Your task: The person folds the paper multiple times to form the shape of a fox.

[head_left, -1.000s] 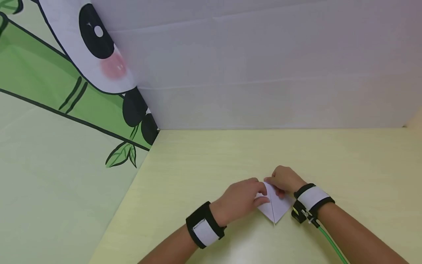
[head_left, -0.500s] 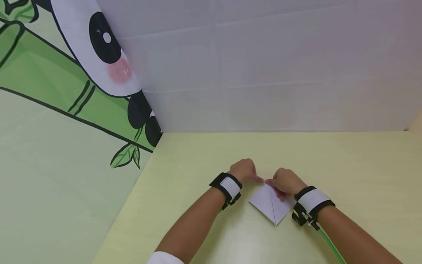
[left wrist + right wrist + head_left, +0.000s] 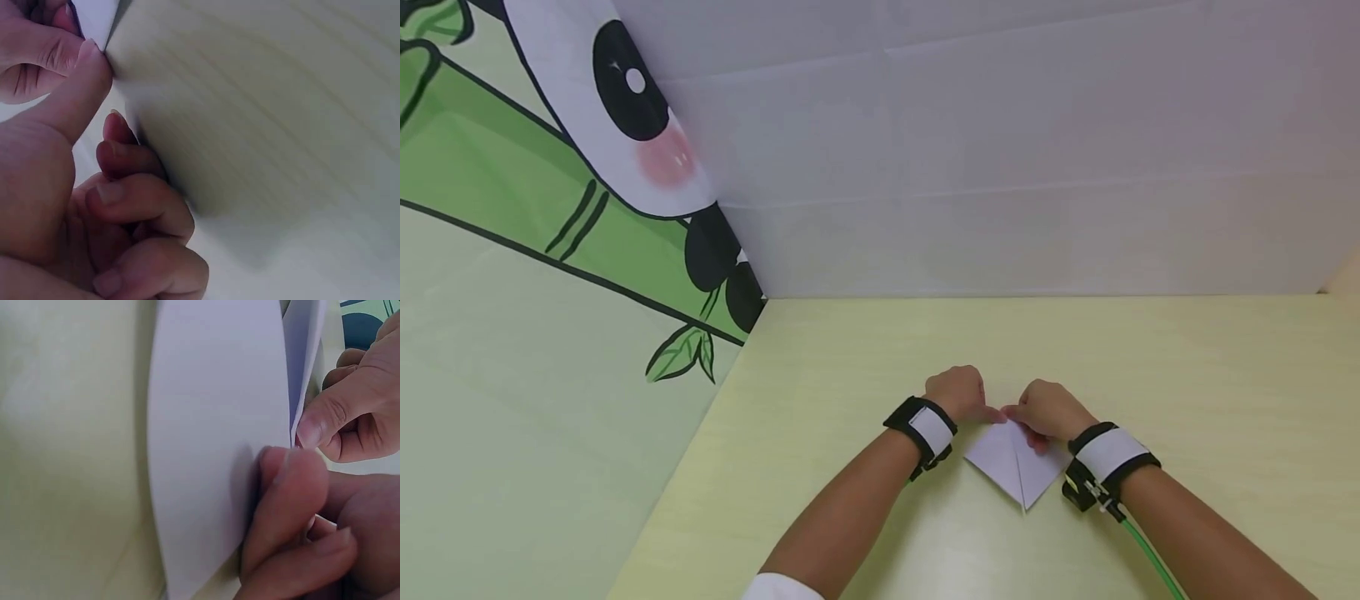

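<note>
A sheet of white paper (image 3: 996,458), folded to a kite shape with a crease down its middle, lies on the table. My right hand (image 3: 1052,411) pinches its far corner with thumb and forefinger, and other fingers bend onto the paper's right side. In the right wrist view, a broad paper flap (image 3: 212,419) stands beside these fingers. My left hand (image 3: 958,393) is at the same corner, its straight thumb (image 3: 87,81) touching the paper's tip against the right hand's fingers. The left hand's other fingers (image 3: 147,203) curl loosely, apart from the thumb.
The pale wood-grain table (image 3: 850,350) runs back to a whitish wall sheet (image 3: 1000,167). To the left is a printed cloth with a panda and bamboo (image 3: 572,158). Both wrists wear black straps, and a green cable (image 3: 1153,557) trails from the right one.
My left hand has left the paper's left side and moved up to the far corner, uncovering that side. The right hand stays at the same corner. The paper has barely shifted.
</note>
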The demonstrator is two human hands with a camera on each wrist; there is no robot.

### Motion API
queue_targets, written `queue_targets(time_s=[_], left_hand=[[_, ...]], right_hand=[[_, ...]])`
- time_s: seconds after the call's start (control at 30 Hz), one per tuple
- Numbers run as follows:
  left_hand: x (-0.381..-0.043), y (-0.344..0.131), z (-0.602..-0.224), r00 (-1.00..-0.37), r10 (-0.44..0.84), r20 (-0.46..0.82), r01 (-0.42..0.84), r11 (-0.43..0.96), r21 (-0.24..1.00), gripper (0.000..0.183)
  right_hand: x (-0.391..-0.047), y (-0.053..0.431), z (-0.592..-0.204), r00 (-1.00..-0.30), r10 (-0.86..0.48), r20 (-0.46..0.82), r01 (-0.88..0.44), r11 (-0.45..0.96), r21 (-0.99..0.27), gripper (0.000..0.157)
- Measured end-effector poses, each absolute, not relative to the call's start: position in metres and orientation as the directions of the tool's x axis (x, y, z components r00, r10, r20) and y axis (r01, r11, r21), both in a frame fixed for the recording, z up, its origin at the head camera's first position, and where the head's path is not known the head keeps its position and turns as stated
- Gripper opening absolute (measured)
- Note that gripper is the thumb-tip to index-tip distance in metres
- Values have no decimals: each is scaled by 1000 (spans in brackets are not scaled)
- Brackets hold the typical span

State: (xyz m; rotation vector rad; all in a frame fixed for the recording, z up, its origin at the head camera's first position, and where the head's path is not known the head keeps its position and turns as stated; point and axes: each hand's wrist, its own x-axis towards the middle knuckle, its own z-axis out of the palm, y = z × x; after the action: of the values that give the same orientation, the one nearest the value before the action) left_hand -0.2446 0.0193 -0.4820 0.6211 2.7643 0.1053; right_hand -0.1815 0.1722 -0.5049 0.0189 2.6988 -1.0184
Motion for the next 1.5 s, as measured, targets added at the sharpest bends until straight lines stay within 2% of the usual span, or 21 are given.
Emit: queue_targets(time_s=[0.3,0.67,1.03,1.5], left_hand=[[-241,20,-480,-861,403,-309,406,912,60,50],[-234,15,-476,-846,409,-343,424,905,33,54],[-226,0,-470,-824,435,-364,454,890,36,41],[-222,-17,-476,-831,431,-353,446,894,41,42]], right_hand=[[-179,169,-501,-965,-79,-251,103,764,-637,43],[-184,173,-505,-958,-82,-275,115,770,-628,45],[-186,177,-509,-957,-81,-280,120,766,-631,44],[-187,173,-505,-953,-93,-288,117,765,-634,45]])
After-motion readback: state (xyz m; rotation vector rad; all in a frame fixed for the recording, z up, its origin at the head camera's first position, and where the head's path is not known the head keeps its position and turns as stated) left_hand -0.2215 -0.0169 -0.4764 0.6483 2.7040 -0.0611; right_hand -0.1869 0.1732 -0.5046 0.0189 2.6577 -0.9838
